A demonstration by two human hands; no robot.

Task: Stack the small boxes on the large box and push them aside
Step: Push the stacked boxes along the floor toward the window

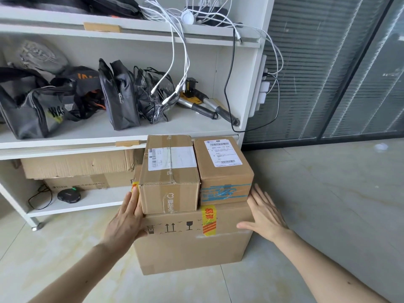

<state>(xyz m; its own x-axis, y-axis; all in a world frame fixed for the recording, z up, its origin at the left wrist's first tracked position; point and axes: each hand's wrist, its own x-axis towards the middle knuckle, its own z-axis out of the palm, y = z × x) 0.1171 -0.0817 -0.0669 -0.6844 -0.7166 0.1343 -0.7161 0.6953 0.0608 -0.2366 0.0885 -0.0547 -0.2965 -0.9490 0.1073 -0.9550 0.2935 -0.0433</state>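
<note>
A large cardboard box (192,243) stands on the tiled floor against a white shelf unit. Two small boxes sit side by side on top of it: one with a white label and clear tape (170,176) on the left, one with blue tape (223,171) on the right. My left hand (126,217) lies flat against the large box's upper left corner and the left small box's side. My right hand (264,215) is spread flat at the large box's right edge, with its thumb on the box's front face. Neither hand grips anything.
The white shelf unit (131,130) behind holds black bags, tools and hanging white cables. Its bottom level carries flat cardboard boxes (76,165) and a round black device (68,195). A glass partition with blinds (328,73) stands at the right, with tiled floor (328,193) in front of it.
</note>
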